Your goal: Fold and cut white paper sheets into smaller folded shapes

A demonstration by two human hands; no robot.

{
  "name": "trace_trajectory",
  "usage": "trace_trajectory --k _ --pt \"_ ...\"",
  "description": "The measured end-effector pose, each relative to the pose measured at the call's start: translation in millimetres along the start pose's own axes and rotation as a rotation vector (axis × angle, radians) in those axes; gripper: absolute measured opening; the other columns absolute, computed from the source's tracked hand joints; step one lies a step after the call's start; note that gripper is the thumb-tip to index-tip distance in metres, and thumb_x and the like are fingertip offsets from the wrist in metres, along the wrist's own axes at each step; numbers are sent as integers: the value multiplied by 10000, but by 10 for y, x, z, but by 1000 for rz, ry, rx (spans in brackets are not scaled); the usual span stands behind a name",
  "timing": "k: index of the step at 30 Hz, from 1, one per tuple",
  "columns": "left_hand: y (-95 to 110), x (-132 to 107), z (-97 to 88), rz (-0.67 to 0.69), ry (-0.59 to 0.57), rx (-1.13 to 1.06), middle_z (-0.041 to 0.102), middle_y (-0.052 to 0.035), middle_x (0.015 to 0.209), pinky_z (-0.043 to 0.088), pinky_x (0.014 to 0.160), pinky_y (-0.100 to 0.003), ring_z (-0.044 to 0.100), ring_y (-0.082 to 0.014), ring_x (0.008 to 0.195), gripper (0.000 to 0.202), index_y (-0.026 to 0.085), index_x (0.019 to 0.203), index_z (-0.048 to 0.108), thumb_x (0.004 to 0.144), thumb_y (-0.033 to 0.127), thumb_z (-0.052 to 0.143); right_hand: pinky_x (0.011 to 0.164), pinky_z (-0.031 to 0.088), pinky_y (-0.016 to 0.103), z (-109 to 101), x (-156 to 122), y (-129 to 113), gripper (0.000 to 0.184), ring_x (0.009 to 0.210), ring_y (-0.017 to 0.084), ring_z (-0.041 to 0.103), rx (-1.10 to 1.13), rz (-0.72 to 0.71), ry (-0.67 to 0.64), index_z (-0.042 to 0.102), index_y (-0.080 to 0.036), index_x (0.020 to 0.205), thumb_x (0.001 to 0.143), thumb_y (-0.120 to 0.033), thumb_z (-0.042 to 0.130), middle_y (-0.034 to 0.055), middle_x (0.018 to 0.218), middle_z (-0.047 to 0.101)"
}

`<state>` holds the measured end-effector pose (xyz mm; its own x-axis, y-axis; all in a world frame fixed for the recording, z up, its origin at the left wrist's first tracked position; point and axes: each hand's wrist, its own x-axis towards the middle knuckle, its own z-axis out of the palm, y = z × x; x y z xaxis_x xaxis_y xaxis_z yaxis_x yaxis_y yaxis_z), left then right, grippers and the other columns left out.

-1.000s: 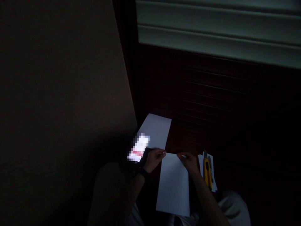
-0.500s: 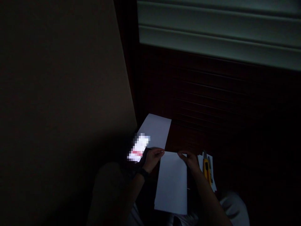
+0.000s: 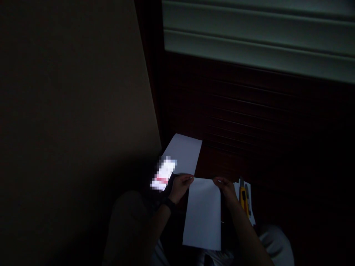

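A white sheet of paper [image 3: 203, 216] hangs between my two hands, its far edge toward the wall. My left hand [image 3: 181, 186], with a dark band on the wrist, pinches its far left corner. At the far right corner my right hand [image 3: 225, 189] has thumb and fingers closed on the edge. Beyond my left hand lies another white sheet [image 3: 187, 151]. A lit phone [image 3: 163, 175], its screen blurred out, rests left of my left hand. Right of my right forearm, a yellow utility knife [image 3: 243, 201] and a grey pen-like item [image 3: 247, 199] lie on white paper [image 3: 252, 212].
The scene is very dark. A plain wall or panel [image 3: 83, 92] rises on the left. Ahead stands dark slatted wood [image 3: 235, 99] with pale slats [image 3: 249, 37] above. My knees [image 3: 277, 244] flank the sheet at the bottom.
My right hand has shifted slightly right along the sheet's far edge, toward the corner. The sheet's near edge has risen a little. My left hand stays in place.
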<state>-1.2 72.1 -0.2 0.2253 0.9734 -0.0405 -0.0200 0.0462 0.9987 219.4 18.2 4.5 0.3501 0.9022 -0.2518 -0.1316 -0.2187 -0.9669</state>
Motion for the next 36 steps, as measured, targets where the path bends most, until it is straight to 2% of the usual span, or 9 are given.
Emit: trace_trajectory --k 5,8,13,16,20,24,29,36 --pt "-28 12 -3 29 4 9 697 -103 900 520 732 -325 654 -227 832 282 142 907 675 737 361 622 644 485 318 84 -76 -130 620 783 230 629 89 58 -37 560 -206 1143 580 -367 766 61 956 662" --pt "-34 13 -1 36 15 6 690 -106 934 514 760 -323 647 -226 867 287 141 919 671 739 360 623 628 494 322 123 -115 -177 704 772 238 637 73 118 -47 529 -226 1183 542 -339 795 51 932 673" --pt "0 -5 0 -4 0 -33 684 -111 964 526 717 -317 644 -233 881 347 136 986 641 740 380 621 584 487 301 135 -123 -157 693 675 211 635 88 130 -41 552 -203 1145 512 -315 810 32 821 682" --pt "45 -23 -4 -35 -53 -65 672 -112 1015 523 717 -309 636 -231 909 376 137 1015 629 741 394 619 568 487 304 122 -121 -127 687 658 208 634 109 110 -7 546 -201 1147 522 -325 803 33 826 682" --pt "91 -47 -20 -73 -103 20 700 -92 894 515 632 -277 652 -217 802 364 127 895 667 706 436 640 603 504 315 86 -129 -102 655 721 212 639 182 32 64 545 -213 1142 545 -321 792 37 902 673" --pt "87 -58 -32 -40 -119 107 705 -70 790 497 603 -259 651 -199 727 336 128 810 688 708 444 632 616 517 333 54 -131 -58 649 737 217 640 246 -19 177 544 -222 1143 553 -351 781 36 912 669" --pt "10 -47 -8 51 -130 204 708 -75 898 508 723 -293 654 -213 827 314 151 923 695 748 395 603 634 520 337 38 -98 45 667 740 209 639 247 -77 275 516 -245 1182 576 -364 766 34 940 660" --pt "-19 -77 70 203 -126 281 634 -41 1136 441 931 -328 585 -193 1040 321 210 1110 622 812 277 524 677 517 341 131 -56 106 656 807 217 623 198 -196 482 511 -191 1163 585 -389 749 78 1003 630"
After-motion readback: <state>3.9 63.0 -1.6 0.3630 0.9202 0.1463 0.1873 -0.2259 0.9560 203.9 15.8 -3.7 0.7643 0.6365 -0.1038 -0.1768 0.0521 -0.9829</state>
